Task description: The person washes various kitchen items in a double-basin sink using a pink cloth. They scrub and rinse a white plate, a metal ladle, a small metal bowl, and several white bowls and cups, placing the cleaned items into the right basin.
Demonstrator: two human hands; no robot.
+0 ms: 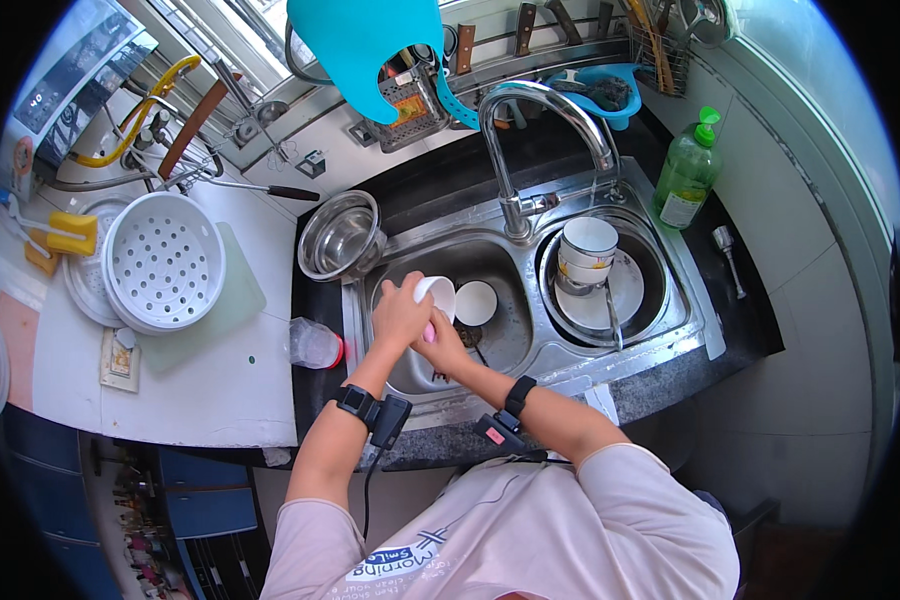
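Over the left basin (511, 330) of a steel double sink, my left hand (399, 313) grips a white bowl (436, 289), tilted on its side. My right hand (444, 341) is close against it, fingers curled around something pink (429, 331), mostly hidden, perhaps a cloth or sponge. Another white bowl (475, 303) sits in the same basin beside the drain strainer (468, 335). In the right basin, a round metal bowl (664, 300) contains a white plate (630, 292), a stack of small bowls (588, 244) and a long-handled metal utensil (613, 319).
A chrome faucet (495, 142) arches behind the sink. Nested metal bowls (341, 236) and a red-rimmed plastic container (313, 343) stand left. A green soap bottle (686, 176) stands right. White colander (166, 259) on the left counter. A turquoise silicone bib (367, 45) hangs overhead.
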